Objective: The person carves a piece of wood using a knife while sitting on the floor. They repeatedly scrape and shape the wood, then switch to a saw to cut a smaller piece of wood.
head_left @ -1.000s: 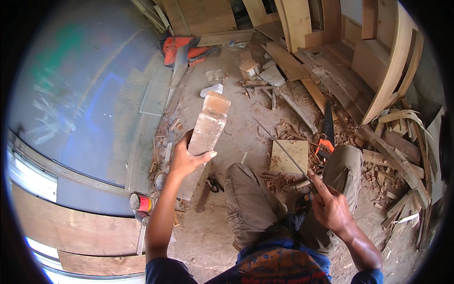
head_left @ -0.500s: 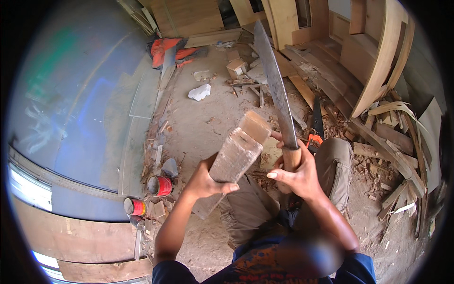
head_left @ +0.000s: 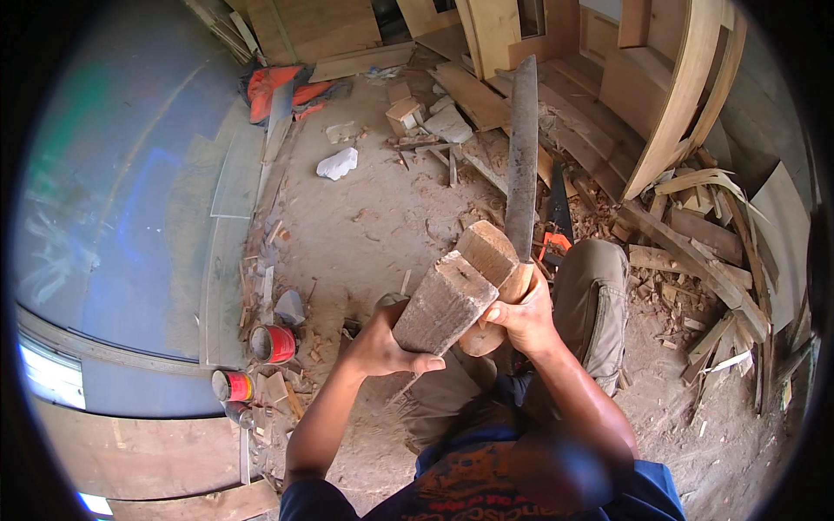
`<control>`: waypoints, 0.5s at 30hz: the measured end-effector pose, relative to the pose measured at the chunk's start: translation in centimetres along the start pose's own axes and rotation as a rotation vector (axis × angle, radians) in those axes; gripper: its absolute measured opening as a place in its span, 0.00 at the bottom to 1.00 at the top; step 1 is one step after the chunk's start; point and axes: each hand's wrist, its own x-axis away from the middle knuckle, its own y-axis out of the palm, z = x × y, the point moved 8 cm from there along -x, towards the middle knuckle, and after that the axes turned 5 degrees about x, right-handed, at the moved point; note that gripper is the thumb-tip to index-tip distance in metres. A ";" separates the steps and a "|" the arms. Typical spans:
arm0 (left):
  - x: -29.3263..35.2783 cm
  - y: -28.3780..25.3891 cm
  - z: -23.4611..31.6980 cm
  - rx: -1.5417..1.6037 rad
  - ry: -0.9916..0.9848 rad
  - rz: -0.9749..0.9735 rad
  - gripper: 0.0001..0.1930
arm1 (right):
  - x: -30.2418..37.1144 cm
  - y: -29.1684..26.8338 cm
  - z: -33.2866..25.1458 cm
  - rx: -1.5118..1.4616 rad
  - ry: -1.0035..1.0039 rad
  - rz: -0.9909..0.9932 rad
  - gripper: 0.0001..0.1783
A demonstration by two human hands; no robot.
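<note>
My left hand is closed round a rough, weathered wooden block, its thumb lying along the near side. Between this block and the handle of a machete is a second, paler wooden block. It touches the first block, and my right thumb lies close to its lower end. My right hand grips the machete's wooden handle, with the long grey blade pointing up and away. My right palm and part of the handle are hidden.
Two red tins stand and lie at the left among wood scraps. A saw with an orange handle lies beyond my right knee. Broken boards and shavings pile up at the right. A white lump sits on the dusty floor.
My hands have come closer together. The blade has swung more upright and shifted right at its tip. The paler block now sits beside the machete handle, farther right on the first block.
</note>
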 end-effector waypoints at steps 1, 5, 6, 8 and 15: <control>0.0 -0.1 -0.1 -0.017 0.006 -0.002 0.29 | 0.0 -0.1 0.1 0.004 0.009 0.007 0.45; -0.2 -0.1 0.1 -0.029 0.003 0.013 0.30 | -0.4 0.0 0.2 -0.011 0.000 -0.014 0.44; -0.2 0.0 0.0 -0.028 -0.013 0.004 0.30 | -0.3 -0.1 0.3 -0.007 0.004 -0.016 0.44; -0.2 0.0 -0.2 -0.024 -0.044 -0.016 0.30 | -0.3 -0.3 0.6 -0.008 0.011 -0.018 0.43; -0.3 0.2 -0.3 -0.033 -0.041 0.000 0.30 | -0.1 -1.1 1.8 -0.045 0.033 0.003 0.41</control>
